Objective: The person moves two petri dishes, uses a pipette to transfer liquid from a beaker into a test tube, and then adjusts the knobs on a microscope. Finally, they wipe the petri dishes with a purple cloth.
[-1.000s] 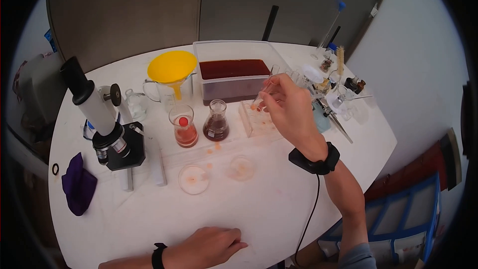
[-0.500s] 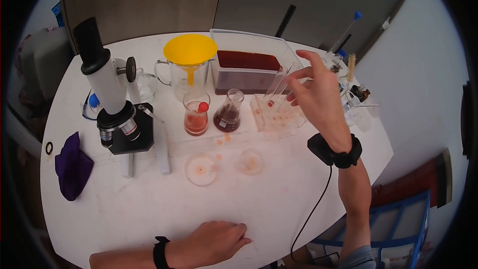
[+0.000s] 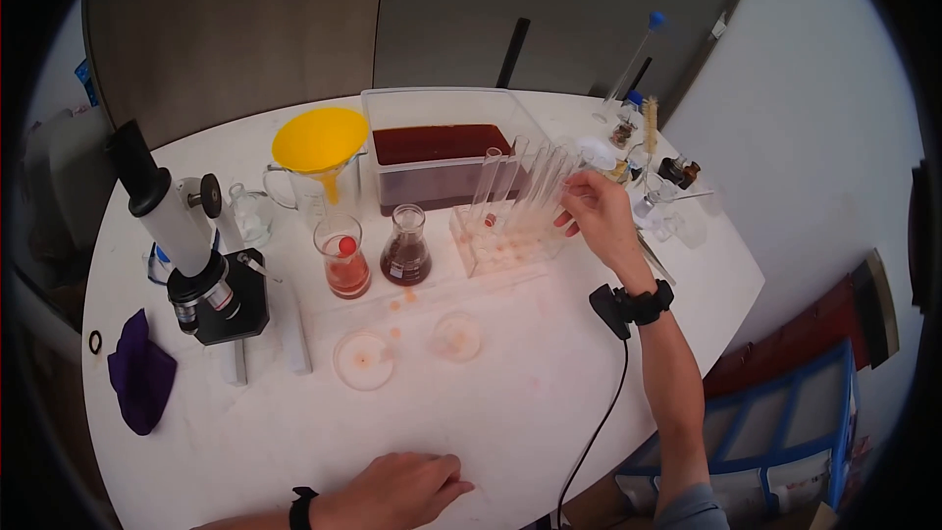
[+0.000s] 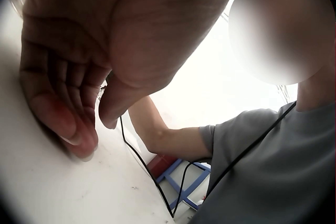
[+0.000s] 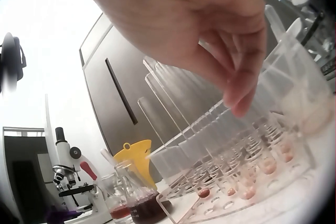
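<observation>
My right hand (image 3: 601,224) is at the right end of a clear test tube rack (image 3: 505,253), its fingers loosely bent beside the tall glass test tubes (image 3: 530,191). In the right wrist view, the thumb and fingertips (image 5: 240,106) are close together over the rack, with no tube visible between them. Red liquid shows in the bottom of one test tube (image 3: 490,220) at the rack's left side, and other tubes hold pinkish drops. Near the table's front edge my left hand (image 3: 402,489) rests on the surface, fingers loosely curled around nothing.
Left of the rack stand a flask of dark liquid (image 3: 406,260), a beaker of red liquid (image 3: 347,277) and a microscope (image 3: 211,265). Behind are a yellow funnel (image 3: 319,140) and a bin of dark red liquid (image 3: 446,182). Two dishes (image 3: 363,361) lie in front; glassware crowds the right.
My right hand has let go of a test tube, which now stands in the rack, and moved right to the rack's other end. My left hand stays resting on the table.
</observation>
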A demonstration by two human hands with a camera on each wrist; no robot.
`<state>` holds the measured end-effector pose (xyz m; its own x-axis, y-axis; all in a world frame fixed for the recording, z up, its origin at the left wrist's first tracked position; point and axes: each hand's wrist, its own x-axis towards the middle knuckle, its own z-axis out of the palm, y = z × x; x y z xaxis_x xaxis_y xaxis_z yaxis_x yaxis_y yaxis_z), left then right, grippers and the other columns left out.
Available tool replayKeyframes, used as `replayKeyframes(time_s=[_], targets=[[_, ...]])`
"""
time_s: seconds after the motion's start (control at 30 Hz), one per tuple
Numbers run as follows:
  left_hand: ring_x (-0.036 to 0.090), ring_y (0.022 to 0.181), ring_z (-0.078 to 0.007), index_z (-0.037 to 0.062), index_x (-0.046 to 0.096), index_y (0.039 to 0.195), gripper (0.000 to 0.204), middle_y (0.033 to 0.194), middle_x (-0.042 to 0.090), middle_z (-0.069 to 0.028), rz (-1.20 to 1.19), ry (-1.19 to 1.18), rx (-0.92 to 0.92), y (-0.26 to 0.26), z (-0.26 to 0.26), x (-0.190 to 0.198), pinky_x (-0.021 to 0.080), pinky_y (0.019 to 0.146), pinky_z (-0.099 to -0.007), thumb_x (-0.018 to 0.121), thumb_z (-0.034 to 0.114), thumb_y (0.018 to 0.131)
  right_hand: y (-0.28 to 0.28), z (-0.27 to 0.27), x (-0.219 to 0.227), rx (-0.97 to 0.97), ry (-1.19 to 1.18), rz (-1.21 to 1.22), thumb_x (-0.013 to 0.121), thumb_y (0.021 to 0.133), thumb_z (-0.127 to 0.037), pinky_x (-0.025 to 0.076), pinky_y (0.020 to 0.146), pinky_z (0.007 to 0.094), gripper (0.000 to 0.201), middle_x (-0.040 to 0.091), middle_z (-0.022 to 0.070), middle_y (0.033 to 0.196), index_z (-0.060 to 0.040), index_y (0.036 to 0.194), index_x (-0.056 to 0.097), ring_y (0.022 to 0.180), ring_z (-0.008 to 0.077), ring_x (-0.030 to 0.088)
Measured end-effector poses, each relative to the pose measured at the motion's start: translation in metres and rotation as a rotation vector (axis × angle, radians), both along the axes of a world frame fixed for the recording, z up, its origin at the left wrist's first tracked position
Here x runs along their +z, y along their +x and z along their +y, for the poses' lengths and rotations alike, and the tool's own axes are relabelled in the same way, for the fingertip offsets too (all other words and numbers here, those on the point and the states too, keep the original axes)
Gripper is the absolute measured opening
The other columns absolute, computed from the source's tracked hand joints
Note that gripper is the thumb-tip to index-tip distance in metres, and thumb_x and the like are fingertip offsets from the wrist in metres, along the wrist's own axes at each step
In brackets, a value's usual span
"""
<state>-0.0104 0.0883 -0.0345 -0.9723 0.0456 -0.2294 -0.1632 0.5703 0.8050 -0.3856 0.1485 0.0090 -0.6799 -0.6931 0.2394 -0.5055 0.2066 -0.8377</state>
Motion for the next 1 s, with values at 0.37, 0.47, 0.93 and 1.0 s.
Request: replayKeyframes(time_s=[0.37,0.47,0.93,1.0], targets=[[0.064,0.065,-0.0376,0.0033,0.065,0.093,0.031,0.072,0.067,-0.0146,0.062,0.006,-0.001,0.002,0.0,-0.003,0.053,0.062,-0.0435,0.062,0.033,0.103,0.051,0.028,0.06,-0.034,-0.322,0.114,0.072,0.093,-0.005,0.051,0.059,0.0221,0.017,0.072,0.0071,0.089,0.0038,0.106,0.065,0.072,0.0101,0.07],[0.067,0.067,-0.0336,0.0031,0.065,0.094,0.026,0.074,0.067,-0.0139,0.088,0.048,0.068,0.0,-0.004,0.014,0.053,0.061,-0.041,0.065,0.028,0.102,0.092,0.028,0.055,0.115,-0.279,0.075,0.073,0.093,-0.003,0.052,0.06,0.0215,0.017,0.073,0.0074,0.09,0.0038,0.105,0.065,0.074,0.0091,0.069],[0.076,0.098,-0.0287,-0.0041,0.055,0.134,0.042,0.107,0.075,-0.0195,0.647,0.06,0.726,0.0,-0.051,0.035,0.06,0.084,-0.0339,0.069,-0.001,0.094,0.172,-0.036,0.021,0.461,-0.275,0.129,0.08,0.087,-0.004,0.052,0.057,0.0236,0.031,0.067,0.0074,0.086,0.002,0.114,0.067,0.065,0.0129,0.065],[0.077,0.095,-0.0282,-0.004,0.057,0.132,0.038,0.102,0.076,-0.0178,0.696,0.056,0.749,0.0,-0.059,0.039,0.06,0.086,-0.034,0.067,-0.002,0.095,0.15,-0.046,0.024,0.354,-0.219,0.281,0.08,0.087,-0.005,0.051,0.056,0.0242,0.032,0.067,0.0078,0.083,0.0029,0.116,0.067,0.064,0.013,0.064]])
